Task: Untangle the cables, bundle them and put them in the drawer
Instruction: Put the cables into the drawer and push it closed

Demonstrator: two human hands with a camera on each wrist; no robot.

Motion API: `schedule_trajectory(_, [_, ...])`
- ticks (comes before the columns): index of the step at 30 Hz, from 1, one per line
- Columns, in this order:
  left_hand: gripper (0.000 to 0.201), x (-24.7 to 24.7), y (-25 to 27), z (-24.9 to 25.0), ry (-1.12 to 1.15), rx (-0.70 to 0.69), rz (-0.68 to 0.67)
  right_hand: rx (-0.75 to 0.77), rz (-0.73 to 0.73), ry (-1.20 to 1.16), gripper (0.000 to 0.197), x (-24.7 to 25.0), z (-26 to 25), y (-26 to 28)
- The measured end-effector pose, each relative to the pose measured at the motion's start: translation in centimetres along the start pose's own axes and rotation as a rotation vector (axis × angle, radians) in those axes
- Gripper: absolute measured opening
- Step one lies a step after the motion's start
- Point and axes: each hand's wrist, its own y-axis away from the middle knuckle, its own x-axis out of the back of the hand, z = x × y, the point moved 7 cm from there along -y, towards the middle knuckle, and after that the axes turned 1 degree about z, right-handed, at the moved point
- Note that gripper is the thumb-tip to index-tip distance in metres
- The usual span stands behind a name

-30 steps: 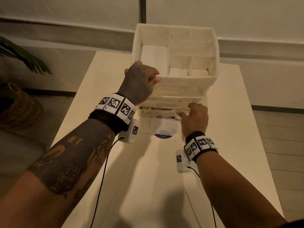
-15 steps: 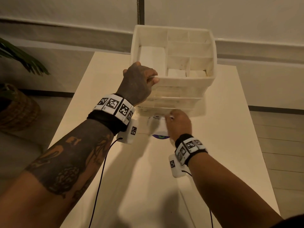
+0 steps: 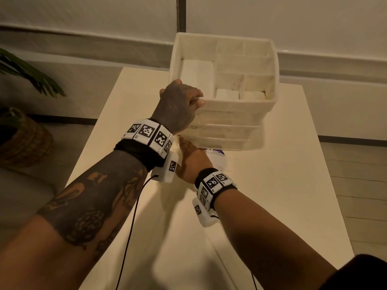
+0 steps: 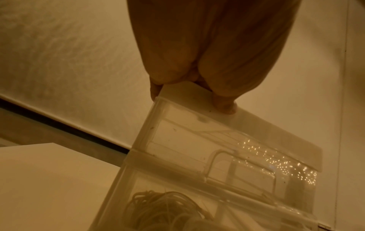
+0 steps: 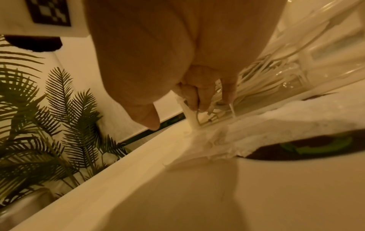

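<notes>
Far left, a plant and a basket stand on the floor beside the table. The left hand grips the near left corner of the organizer, which stands at the table's far end. The left wrist view shows the thumb and fingers pinching the top rim. Below it, the right hand is at the left end of the bottom drawer, which looks almost flush with the frame. Its fingers are curled against the drawer's corner, beside white strands seen through the clear front. The thumb hangs free, and whether the fingers hook the edge or only press it cannot be told. A packet lies on the table just right of this hand, touching the organizer's foot. The step in hand seems to be working the bottom drawer while the frame is braced. The next move likely calls for a straight push or pull along the drawer's run, a firm left grip so the organizer does not slide, and care that the packet does not snag.
</notes>
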Motion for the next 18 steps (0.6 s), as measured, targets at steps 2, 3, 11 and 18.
schedule_trajectory(2, [0.026, 0.0, -0.1, 0.0, 0.005, -0.002, 0.004, -0.008, -0.034, 0.033, 0.084, -0.1, 0.0, 0.0])
schedule_trajectory(3, [0.026, 0.1, -0.1, 0.0, 0.007, -0.001, 0.004, -0.018, -0.042, 0.066, 0.08, -0.1, 0.1, 0.1])
schedule_trajectory(11, [0.028, 0.1, 0.2, 0.1, -0.016, -0.032, 0.001, -0.113, -0.016, 0.152, 0.065, 0.5, 2.1, 1.2])
schedule_trajectory(18, [0.025, -0.1, 0.9, 1.0, -0.059, -0.015, -0.039, -0.158, -0.064, 0.168, 0.064, 1.1, 3.2, 2.2])
